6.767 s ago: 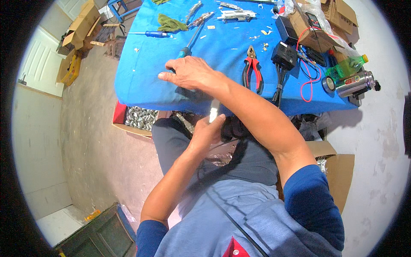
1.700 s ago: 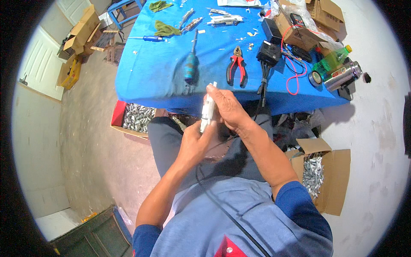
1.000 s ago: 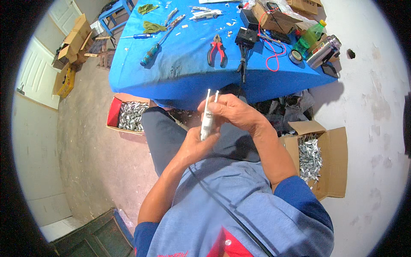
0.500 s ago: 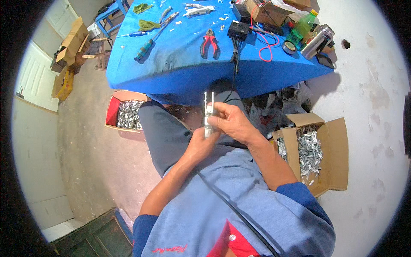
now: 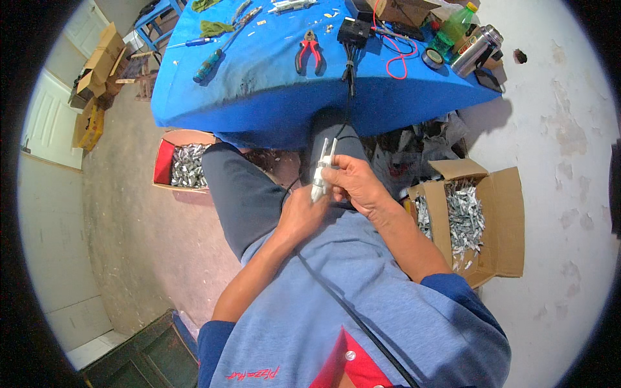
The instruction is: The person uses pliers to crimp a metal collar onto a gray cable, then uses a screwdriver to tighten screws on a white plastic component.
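Note:
Over my lap, both hands hold a slim white part (image 5: 320,173) with two thin parallel prongs at its far end. My left hand (image 5: 301,212) is closed round its near end, which the fingers partly cover. Thumb and fingers of my right hand (image 5: 357,183) pinch the middle of the part from the right. Its prongs point away from me, leaning slightly right. A black cable (image 5: 336,302) runs down over my shirt.
A blue-covered table (image 5: 259,97) carries red-handled pliers (image 5: 309,52), a screwdriver (image 5: 208,64), a black cable box (image 5: 356,30), a green bottle (image 5: 453,31) and a steel flask (image 5: 477,50). Boxes of small parts, one red-sided (image 5: 163,160), one cardboard (image 5: 508,220), flank my legs.
The white part has tilted, its prongs now leaning right and showing more edge-on. Both hands keep hold of it. The whole view has shifted slightly.

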Demonstrator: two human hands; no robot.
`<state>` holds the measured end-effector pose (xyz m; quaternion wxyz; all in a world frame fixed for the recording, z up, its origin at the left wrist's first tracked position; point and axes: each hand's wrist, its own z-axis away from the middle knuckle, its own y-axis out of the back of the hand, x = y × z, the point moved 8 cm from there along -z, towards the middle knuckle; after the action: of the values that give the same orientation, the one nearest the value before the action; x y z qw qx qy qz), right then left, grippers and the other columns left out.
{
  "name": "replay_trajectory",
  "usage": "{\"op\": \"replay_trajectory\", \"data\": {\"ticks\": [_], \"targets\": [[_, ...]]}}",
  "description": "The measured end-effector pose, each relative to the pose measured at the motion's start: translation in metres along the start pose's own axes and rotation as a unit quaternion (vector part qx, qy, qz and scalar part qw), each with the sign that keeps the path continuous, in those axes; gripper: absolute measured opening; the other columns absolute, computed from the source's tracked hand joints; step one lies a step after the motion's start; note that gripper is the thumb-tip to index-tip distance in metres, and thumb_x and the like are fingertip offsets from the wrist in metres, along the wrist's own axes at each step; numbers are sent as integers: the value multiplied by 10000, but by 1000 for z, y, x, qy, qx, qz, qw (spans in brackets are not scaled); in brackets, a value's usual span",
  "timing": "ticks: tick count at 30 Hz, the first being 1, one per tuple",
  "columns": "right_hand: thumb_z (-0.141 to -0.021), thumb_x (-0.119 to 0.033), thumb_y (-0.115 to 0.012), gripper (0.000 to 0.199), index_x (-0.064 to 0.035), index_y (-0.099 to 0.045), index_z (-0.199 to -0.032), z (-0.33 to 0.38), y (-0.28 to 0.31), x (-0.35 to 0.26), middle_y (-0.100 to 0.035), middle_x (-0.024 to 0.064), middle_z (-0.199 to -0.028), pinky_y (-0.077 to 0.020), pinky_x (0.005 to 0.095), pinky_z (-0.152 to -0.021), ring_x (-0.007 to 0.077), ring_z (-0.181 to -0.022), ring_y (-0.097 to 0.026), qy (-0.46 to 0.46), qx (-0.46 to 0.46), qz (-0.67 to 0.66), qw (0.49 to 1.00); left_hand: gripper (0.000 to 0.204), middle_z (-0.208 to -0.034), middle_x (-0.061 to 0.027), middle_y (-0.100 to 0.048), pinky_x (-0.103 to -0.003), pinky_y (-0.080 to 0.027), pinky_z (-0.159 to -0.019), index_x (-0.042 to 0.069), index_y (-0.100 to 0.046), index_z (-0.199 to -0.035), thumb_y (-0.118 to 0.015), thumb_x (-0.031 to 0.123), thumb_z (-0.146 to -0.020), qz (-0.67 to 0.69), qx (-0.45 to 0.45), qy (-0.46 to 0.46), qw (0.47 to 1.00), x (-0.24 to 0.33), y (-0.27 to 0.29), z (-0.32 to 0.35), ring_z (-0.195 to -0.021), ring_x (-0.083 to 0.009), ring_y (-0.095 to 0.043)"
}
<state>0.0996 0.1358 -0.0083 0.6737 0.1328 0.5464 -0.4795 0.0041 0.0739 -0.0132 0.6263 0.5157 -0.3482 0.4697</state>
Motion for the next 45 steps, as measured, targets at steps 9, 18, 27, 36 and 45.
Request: {"op": "replay_trajectory", "data": {"ticks": [9, 18, 27, 36, 45], "targets": [[-906, -146, -652, 374, -23, -596, -1254, 14, -2, -16, -662, 10, -997, -484, 221, -663, 59, -810, -580, 88, -47, 93, 991, 285, -826, -13, -653, -264, -459, -638, -8, -692, -986, -664, 266, -909, 141, -86, 64, 984, -19, -17, -4, -721, -90, -555], [-904, -242, -683, 341, -18, -659, -1160, 18, 5, -26, -651, -3, -910, -459, 203, -619, 41, -738, -538, 55, 4, 158, 986, 224, -772, -179, -666, -396, -484, -657, -18, -668, -945, -559, 171, -895, -37, -36, 25, 998, -7, -15, -5, -723, -264, -651], [-930, -165, -622, 176, -2, -649, -989, 15, 18, -13, -630, 19, -792, -393, 191, -493, 53, -598, -515, 46, 19, 125, 991, 310, -716, -265, -621, -474, -465, -625, -38, -647, -839, -553, 253, -891, -130, 5, 21, 991, 2, -14, -3, -698, -417, -634], [-910, -154, -635, 274, -9, -610, -1140, 17, 28, -8, -665, 74, -943, -487, 236, -578, 125, -761, -623, 31, 43, 108, 993, 353, -711, -224, -648, -433, -472, -615, -44, -646, -859, -581, 301, -895, -89, -26, 25, 995, -19, -19, -8, -665, -352, -644], [-751, -114, -705, 548, -133, -579, -1285, 47, -23, -56, -495, 142, -1387, -421, 448, -998, 349, -1291, -460, 438, -37, 651, 619, 307, -611, 76, -400, -233, -215, -435, 132, -508, -763, -569, 353, -966, 271, -165, 143, 937, -23, -32, 2, -498, -43, -313]]}}
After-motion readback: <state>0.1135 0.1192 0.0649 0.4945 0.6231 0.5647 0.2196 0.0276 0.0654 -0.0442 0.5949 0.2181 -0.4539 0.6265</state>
